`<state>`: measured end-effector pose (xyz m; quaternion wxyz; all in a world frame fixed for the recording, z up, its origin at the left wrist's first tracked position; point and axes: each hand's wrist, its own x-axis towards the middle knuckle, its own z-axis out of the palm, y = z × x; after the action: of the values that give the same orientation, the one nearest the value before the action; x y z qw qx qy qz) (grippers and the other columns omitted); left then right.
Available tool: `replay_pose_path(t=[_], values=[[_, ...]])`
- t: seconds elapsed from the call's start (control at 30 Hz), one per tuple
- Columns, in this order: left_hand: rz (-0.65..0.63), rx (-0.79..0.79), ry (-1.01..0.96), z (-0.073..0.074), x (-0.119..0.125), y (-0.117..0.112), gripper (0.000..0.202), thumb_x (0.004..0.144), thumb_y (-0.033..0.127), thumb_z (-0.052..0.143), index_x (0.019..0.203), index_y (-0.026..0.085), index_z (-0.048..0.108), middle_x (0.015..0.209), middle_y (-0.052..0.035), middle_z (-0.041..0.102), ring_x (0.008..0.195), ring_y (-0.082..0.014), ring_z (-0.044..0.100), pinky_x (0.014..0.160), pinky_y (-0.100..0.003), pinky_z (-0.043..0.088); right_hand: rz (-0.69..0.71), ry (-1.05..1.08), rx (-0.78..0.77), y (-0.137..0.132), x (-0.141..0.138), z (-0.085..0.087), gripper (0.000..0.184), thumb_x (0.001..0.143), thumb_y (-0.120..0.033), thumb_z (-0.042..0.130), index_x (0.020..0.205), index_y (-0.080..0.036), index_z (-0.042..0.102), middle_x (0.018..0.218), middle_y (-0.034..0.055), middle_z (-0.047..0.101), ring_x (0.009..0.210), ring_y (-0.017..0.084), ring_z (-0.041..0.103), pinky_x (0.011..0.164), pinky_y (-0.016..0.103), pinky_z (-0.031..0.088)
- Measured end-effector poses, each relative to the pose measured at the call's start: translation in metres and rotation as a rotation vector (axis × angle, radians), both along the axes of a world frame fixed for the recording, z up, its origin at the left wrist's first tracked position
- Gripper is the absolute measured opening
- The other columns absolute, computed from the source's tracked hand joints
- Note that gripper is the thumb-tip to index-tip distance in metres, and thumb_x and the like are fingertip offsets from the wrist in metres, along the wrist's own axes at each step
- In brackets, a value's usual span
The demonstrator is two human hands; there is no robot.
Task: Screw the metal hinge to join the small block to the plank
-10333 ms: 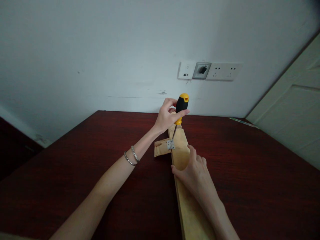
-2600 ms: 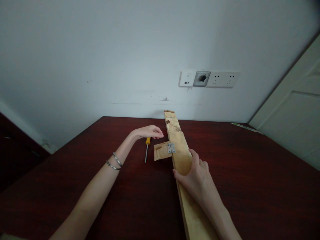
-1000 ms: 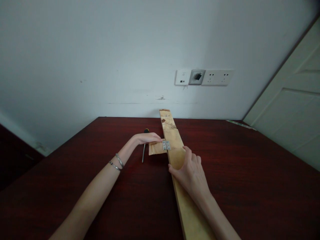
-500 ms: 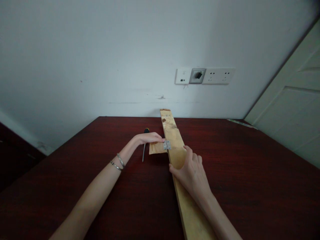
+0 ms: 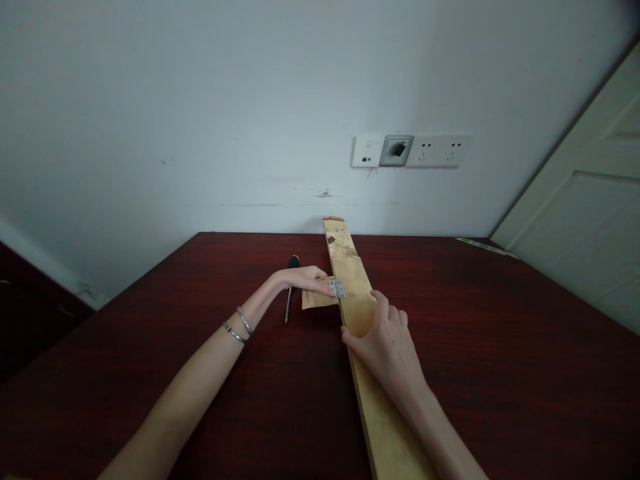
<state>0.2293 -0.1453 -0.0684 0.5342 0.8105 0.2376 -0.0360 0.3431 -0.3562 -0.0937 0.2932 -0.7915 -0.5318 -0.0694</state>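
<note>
A long wooden board [image 5: 350,267] runs from near me toward the wall. A metal hinge [image 5: 337,289] joins its left edge to a small wooden piece [image 5: 314,301]. My left hand [image 5: 311,277] grips that small piece, thumb on top beside the hinge and the other fingers mostly hidden. Spanning the long board, my right hand [image 5: 385,333] is closed over it, thumb at the left edge and fingers at the right edge. A screwdriver [image 5: 289,303] with a black and yellow handle lies left of the small piece, partly behind my left hand.
The dark red wooden table [image 5: 240,400] meets a white wall [image 5: 250,120] at the back. Sockets and a switch plate [image 5: 437,151] are on the wall. A pale panelled door [image 5: 590,220] stands at the right, near a thin strip [image 5: 485,247] on the table.
The long board, hinge and small piece have shifted slightly right with both hands. My left thumb has moved from the hinge's upper part down onto the small piece. The screwdriver stays in place.
</note>
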Motion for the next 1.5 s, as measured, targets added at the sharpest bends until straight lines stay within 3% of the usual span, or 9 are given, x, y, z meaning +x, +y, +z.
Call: replay_pose_path(t=[0.67, 1.0, 1.23, 1.5], values=[[0.022, -0.037, -0.036, -0.007, 0.003, 0.000, 0.034, 0.061, 0.043, 0.078, 0.076, 0.014, 0.069, 0.069, -0.0009, 0.067, 0.060, -0.0109, 0.057, 0.058, -0.024, 0.041, 0.013, -0.011, 0.004, -0.001, 0.001, 0.001, 0.072, 0.066, -0.039, 0.064, 0.125, -0.006, 0.040, 0.094, 0.0162, 0.058, 0.090, 0.030, 0.049, 0.078, 0.041, 0.044], [0.053, -0.089, -0.072, -0.011, 0.004, -0.001, 0.035, 0.058, 0.042, 0.079, 0.077, 0.015, 0.068, 0.073, 0.0010, 0.067, 0.065, -0.0102, 0.057, 0.064, -0.024, 0.042, 0.018, -0.019, 0.018, -0.001, 0.001, 0.000, 0.070, 0.066, -0.038, 0.063, 0.124, -0.006, 0.040, 0.094, 0.0162, 0.058, 0.089, 0.030, 0.050, 0.077, 0.041, 0.044], [0.047, -0.116, -0.103, -0.012, 0.003, 0.001, 0.035, 0.065, 0.045, 0.074, 0.076, 0.014, 0.067, 0.076, -0.0004, 0.066, 0.069, -0.0113, 0.057, 0.068, -0.025, 0.041, 0.011, -0.002, -0.003, -0.001, 0.001, 0.002, 0.071, 0.067, -0.039, 0.064, 0.125, -0.006, 0.040, 0.096, 0.0165, 0.057, 0.091, 0.030, 0.049, 0.079, 0.042, 0.043], [0.086, -0.150, -0.087, -0.016, 0.003, 0.003, 0.028, 0.067, 0.039, 0.073, 0.075, 0.013, 0.065, 0.072, 0.0008, 0.064, 0.067, -0.0116, 0.056, 0.067, -0.025, 0.040, 0.029, -0.024, 0.007, -0.002, 0.002, 0.000, 0.070, 0.067, -0.038, 0.063, 0.124, -0.005, 0.040, 0.093, 0.0165, 0.058, 0.088, 0.030, 0.051, 0.078, 0.042, 0.043]])
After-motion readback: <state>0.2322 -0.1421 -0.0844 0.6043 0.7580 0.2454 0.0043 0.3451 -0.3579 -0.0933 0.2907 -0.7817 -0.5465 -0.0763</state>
